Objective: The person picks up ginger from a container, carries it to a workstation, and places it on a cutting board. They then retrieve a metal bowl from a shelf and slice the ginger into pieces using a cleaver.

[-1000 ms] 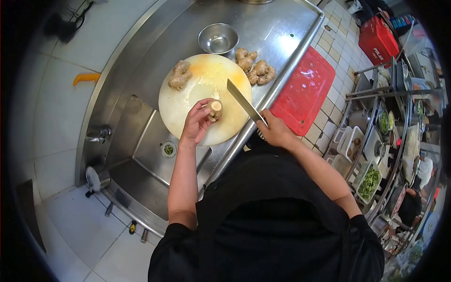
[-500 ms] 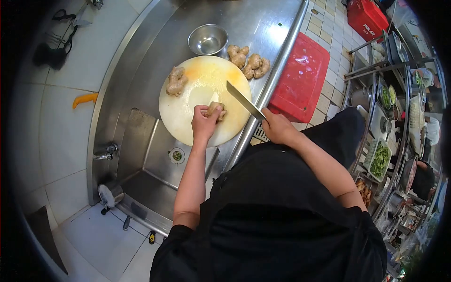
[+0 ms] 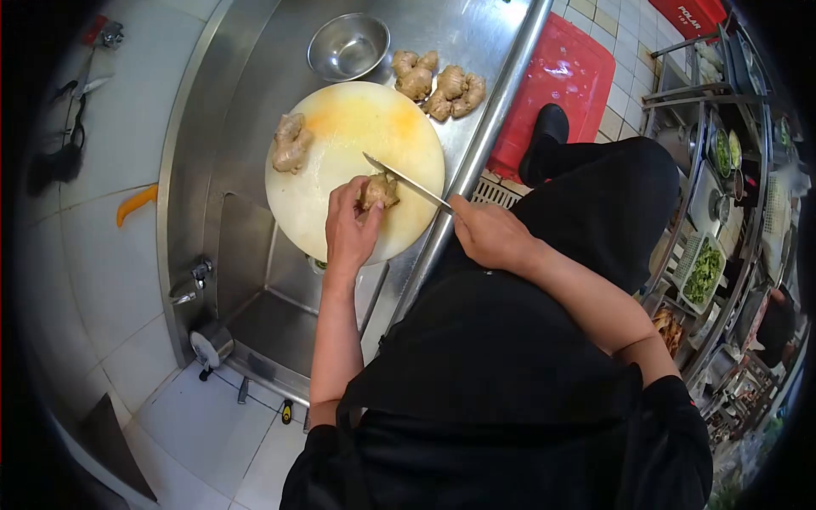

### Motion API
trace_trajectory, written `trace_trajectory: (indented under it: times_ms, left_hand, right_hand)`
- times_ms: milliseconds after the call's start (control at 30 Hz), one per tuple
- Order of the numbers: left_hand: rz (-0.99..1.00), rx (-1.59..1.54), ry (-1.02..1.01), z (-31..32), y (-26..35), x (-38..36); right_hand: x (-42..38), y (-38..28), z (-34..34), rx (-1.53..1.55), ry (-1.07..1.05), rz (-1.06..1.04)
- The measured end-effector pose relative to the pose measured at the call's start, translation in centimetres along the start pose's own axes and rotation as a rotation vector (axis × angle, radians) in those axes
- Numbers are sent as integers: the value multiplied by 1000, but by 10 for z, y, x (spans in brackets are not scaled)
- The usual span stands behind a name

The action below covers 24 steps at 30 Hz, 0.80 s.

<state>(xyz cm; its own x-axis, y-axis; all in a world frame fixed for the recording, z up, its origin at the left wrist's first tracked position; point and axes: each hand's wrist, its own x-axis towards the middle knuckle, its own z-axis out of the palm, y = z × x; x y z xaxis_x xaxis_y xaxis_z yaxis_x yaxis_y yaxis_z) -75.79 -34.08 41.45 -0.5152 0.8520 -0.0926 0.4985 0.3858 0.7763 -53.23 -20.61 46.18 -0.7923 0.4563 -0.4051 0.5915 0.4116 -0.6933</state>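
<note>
My left hand (image 3: 351, 228) grips a piece of ginger (image 3: 380, 192) on the round cutting board (image 3: 297, 208). A knife (image 3: 408, 182) is in my right hand (image 3: 493, 233), closed around its handle. Its blade reaches over the board and lies at the far side of the held ginger; whether it touches is hard to tell. Another ginger root (image 3: 291, 143) rests on the board's left part. Beyond the board, on the steel counter, are more ginger pieces (image 3: 455, 92) and a metal bowl (image 3: 348, 48).
A steel sink (image 3: 242, 246) with a tap (image 3: 191, 280) lies left of the board. On the right, one foot (image 3: 551, 127) rests on a red lid (image 3: 586, 64). Shelves at far right carry a basket of chopped greens (image 3: 704, 270).
The knife has swung lower and left, to the held ginger. My left hand has shifted its grip on the ginger. A foot now shows on the red lid, and the view has shifted.
</note>
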Motion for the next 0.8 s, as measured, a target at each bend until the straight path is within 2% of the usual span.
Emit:
trace_trajectory:
  times_ms: [167,333,400,600,667,800]
  left_hand:
    - [-65,107,14,0,18,-8]
    - [-156,222,18,-1,30,0]
    - [-262,237,-35,-3,33,3]
    - [-208,166,31,1,11,-5]
    - [-195,150,37,0,8,-6]
    - [-180,96,55,-1,11,-4]
  right_hand:
    - [1,-12,-9,-50,59,-130]
    - [-6,-18,-20,-182,-10,-131]
    - [-9,-20,-24,-227,-37,-123]
    - [-13,-23,-25,-233,-91,-91]
    - [-11,-28,-28,-243,-195,-62]
    - [-8,-29,-24,-260,-198,-56]
